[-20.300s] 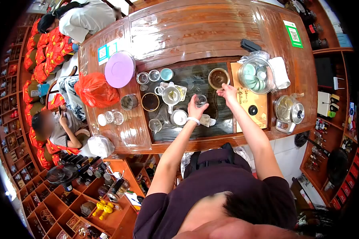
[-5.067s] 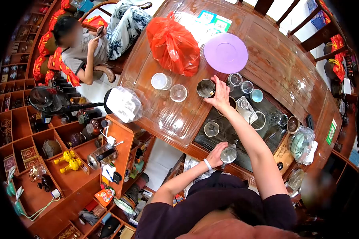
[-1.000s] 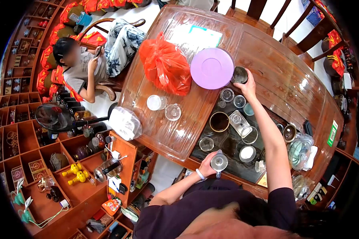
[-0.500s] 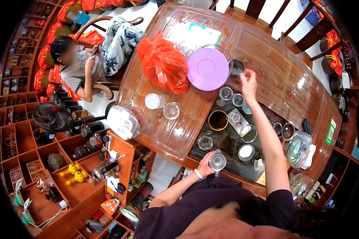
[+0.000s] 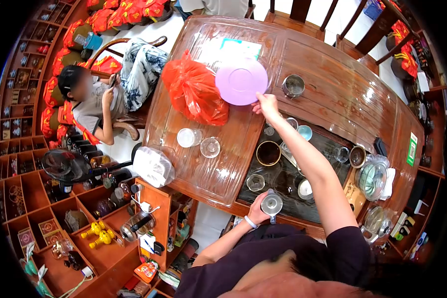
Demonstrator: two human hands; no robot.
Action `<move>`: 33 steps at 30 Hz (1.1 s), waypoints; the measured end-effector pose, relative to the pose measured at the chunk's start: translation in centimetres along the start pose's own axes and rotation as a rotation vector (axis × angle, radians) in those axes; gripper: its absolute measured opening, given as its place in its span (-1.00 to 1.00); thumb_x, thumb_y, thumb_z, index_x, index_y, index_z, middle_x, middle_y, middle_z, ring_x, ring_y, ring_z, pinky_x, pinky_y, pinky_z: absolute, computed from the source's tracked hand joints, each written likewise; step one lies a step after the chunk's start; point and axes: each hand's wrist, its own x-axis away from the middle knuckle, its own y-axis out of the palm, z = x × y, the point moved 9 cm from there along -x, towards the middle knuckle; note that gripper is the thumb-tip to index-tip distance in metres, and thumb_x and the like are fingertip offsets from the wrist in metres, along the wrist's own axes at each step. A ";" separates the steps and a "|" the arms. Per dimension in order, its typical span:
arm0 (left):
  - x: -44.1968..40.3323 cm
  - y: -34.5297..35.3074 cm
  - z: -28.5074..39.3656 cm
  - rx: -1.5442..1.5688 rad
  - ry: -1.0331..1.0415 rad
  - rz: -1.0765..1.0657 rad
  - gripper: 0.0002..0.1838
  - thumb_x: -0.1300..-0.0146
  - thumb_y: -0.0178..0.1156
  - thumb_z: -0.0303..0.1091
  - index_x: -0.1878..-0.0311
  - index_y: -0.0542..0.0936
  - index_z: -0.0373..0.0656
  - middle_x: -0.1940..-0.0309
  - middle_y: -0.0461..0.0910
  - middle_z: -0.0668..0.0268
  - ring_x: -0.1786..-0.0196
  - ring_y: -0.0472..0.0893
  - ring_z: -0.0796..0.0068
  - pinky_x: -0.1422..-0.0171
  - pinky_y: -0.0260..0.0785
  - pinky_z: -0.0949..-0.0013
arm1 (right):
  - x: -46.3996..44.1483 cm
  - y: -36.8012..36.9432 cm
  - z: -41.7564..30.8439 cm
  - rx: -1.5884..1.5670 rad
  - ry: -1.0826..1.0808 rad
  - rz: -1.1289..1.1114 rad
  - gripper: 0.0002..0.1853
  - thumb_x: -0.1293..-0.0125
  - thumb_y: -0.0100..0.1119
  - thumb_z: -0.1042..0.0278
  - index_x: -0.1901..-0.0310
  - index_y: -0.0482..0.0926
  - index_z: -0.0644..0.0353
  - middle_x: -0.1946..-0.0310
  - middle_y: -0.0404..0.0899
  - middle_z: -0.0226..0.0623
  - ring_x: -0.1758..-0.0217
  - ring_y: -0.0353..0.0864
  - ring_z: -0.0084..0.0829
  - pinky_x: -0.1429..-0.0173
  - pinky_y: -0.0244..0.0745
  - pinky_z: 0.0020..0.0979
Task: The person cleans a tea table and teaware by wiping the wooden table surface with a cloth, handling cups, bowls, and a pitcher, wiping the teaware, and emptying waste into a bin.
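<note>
My left hand [image 5: 257,210] is wrapped round a clear pitcher [image 5: 271,203] near the table's front edge. Out over the table, my right hand [image 5: 267,106] has its fingers closed on the near rim of a round purple lid [image 5: 241,80]. Part of a clear container rim shows behind that lid. To the right of it stands a glass cup [image 5: 293,85], apart from my fingers. The red plastic bag [image 5: 196,92] sits left of the lid. Below my right forearm lies a dark tea tray [image 5: 283,174] with a brown bowl [image 5: 268,153] and several glass cups.
Two clear cups, one being a glass [image 5: 210,147], stand on the left of the wooden table [image 5: 223,174]. A white bag [image 5: 154,166] and a black fan [image 5: 67,165] are farther left. Another person [image 5: 97,99] sits at the left with a phone. Lidded glass pots [image 5: 373,181] stand at the right.
My right hand has left the glass cup and come left onto the purple lid's rim. The lid has shifted away from me. My left hand keeps the pitcher in place.
</note>
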 end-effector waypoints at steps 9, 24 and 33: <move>-0.2 -0.5 -1.0 -0.065 0.029 0.077 -0.17 0.29 0.50 -0.27 -0.10 0.33 -0.34 0.02 0.47 0.07 -0.02 0.52 0.23 -0.10 0.36 0.31 | 1.7 1.6 -7.3 0.409 -0.232 -0.103 -0.59 -0.27 -0.05 0.10 0.48 0.51 0.34 0.69 0.53 -0.30 0.75 0.44 -0.57 0.63 0.30 -0.50; -1.3 -0.4 -0.3 0.030 -0.044 0.030 -0.22 0.26 0.46 -0.34 -0.10 0.35 -0.31 0.00 0.46 0.10 -0.06 0.49 0.22 -0.14 0.32 0.30 | -0.1 -2.4 -5.4 0.650 0.008 -0.006 -0.43 -0.21 -0.08 -0.08 0.55 0.56 0.38 0.67 0.58 -0.18 0.69 0.55 -0.44 0.48 0.47 -0.40; -1.2 0.1 -0.6 0.026 -0.052 0.045 -0.22 0.27 0.46 -0.33 -0.10 0.35 -0.32 0.01 0.46 0.08 -0.05 0.50 0.19 -0.13 0.34 0.28 | -0.6 0.2 -13.5 0.945 -0.532 0.202 -0.43 -0.13 -0.01 -0.20 0.10 0.52 0.19 0.00 0.46 -0.07 -0.11 0.40 -0.16 -0.15 0.25 -0.17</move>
